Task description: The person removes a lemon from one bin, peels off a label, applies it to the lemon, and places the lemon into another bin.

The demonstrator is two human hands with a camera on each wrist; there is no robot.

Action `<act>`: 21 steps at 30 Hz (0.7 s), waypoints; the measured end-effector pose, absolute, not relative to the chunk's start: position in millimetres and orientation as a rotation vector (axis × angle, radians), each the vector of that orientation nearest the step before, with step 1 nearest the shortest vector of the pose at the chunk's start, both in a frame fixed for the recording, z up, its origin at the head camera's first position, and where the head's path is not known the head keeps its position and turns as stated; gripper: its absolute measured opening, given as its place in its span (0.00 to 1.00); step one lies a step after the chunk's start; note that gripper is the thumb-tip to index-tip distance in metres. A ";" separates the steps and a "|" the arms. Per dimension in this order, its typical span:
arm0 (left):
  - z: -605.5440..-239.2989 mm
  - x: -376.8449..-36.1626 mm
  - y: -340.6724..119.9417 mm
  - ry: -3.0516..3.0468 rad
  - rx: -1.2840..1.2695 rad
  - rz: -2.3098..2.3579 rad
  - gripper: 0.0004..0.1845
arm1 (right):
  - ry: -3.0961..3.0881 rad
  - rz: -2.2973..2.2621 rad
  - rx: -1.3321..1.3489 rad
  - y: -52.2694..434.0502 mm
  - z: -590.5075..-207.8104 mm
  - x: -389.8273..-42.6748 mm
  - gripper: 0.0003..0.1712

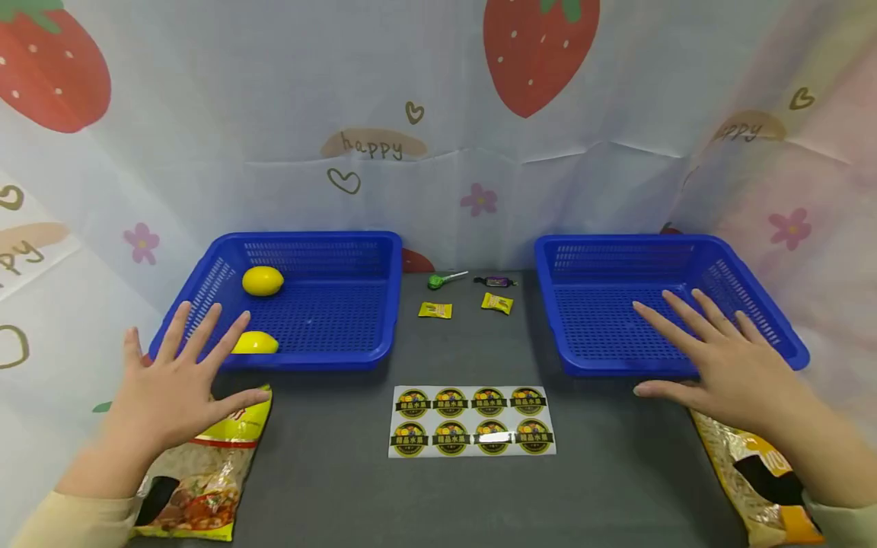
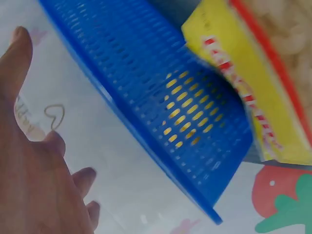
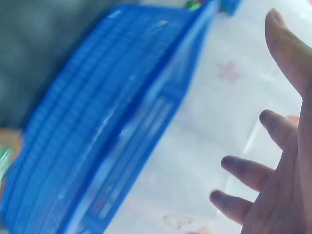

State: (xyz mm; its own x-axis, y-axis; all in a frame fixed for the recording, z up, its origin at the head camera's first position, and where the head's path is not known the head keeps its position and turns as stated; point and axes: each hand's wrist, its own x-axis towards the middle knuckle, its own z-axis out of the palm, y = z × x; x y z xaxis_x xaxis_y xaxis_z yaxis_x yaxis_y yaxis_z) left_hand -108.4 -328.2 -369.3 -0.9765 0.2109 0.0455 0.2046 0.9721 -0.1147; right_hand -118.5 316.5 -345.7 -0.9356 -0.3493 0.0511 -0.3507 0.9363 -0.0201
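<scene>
Your left hand [image 1: 176,392] and right hand [image 1: 736,373] hover, fingers [image 1: 226,344] spread. The left basket [image 1: 336,312] and right basket [image 1: 596,323] are perforated blue; two yellow lemons [image 1: 263,281] lie in the left.

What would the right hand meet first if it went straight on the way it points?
Probably the blue basket on the right: in the head view, the right hand points across it toward its far wall. Depth is unclear; the hand might pass above it.
</scene>
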 end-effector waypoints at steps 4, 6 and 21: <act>-359.4 -119.5 -327.3 -3.158 -0.325 0.014 0.52 | -2.967 0.239 0.656 292.3 -335.1 -120.7 0.53; -357.4 -125.0 -328.3 -3.194 -0.331 -0.077 0.50 | -2.923 0.304 0.714 278.3 -333.0 -122.7 0.50; -373.4 -157.4 -343.1 -3.069 -0.261 -0.841 0.34 | -2.749 0.872 1.027 158.0 -352.4 -153.3 0.44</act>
